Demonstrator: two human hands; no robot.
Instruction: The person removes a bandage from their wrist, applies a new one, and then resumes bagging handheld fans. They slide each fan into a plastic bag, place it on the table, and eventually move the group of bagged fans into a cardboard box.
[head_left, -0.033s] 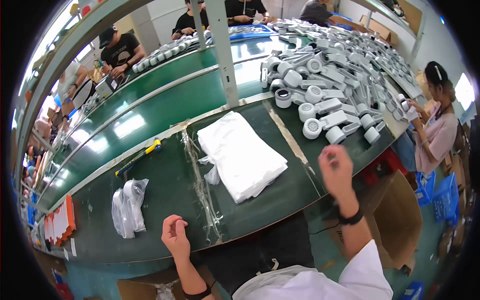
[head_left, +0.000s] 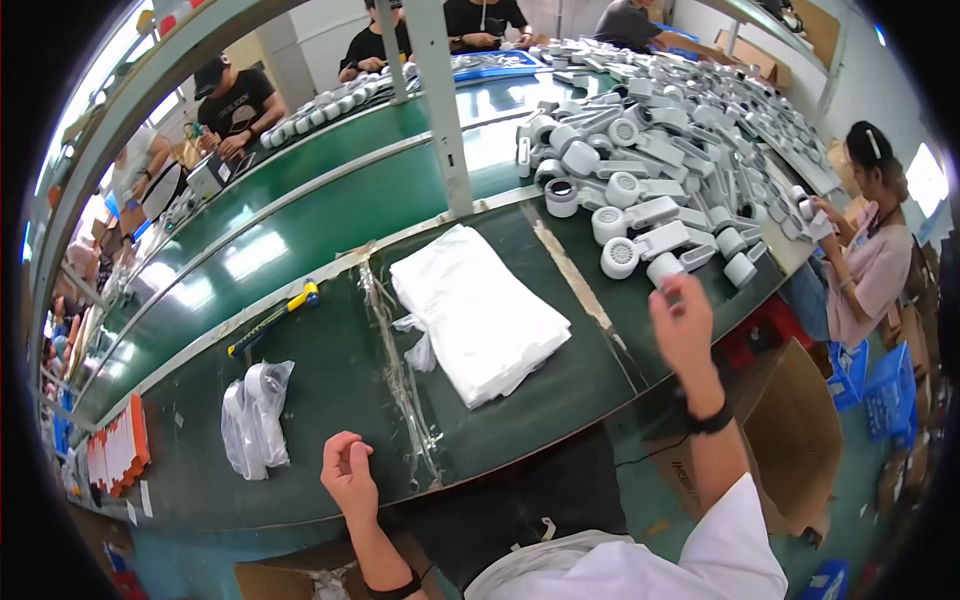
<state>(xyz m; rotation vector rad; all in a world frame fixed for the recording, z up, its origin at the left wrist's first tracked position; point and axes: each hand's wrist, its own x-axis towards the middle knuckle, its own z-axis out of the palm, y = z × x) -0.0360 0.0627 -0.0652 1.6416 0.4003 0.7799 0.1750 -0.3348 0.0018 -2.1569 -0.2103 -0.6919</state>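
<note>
Just short of the near edge of a pile of light grey handheld fans (head_left: 620, 257) with round grilled heads, my right hand (head_left: 684, 330) is raised with loosely bent, parted fingers. Nothing shows in it. My left hand (head_left: 350, 478) hovers over the table's front edge, its fingers curled in and no object visible. Between the hands and farther back lies a stack of thin white plastic bags (head_left: 480, 315). Left of it, two grey fans in clear bags (head_left: 255, 420) rest side by side on the dark green table (head_left: 330, 385).
A yellow-and-black hammer-like tool (head_left: 275, 318) lies near the back rail. Orange-and-white cards (head_left: 117, 445) stand at the far left. An upright metal post (head_left: 446, 120) rises behind the bags. An open cardboard box (head_left: 790, 430) sits below right. A co-worker (head_left: 870, 250) handles a part at the right.
My right hand has moved slightly right and away from me, toward the fan pile, its fingers less tightly bent. My left hand stays nearly still. The view has shifted a little.
</note>
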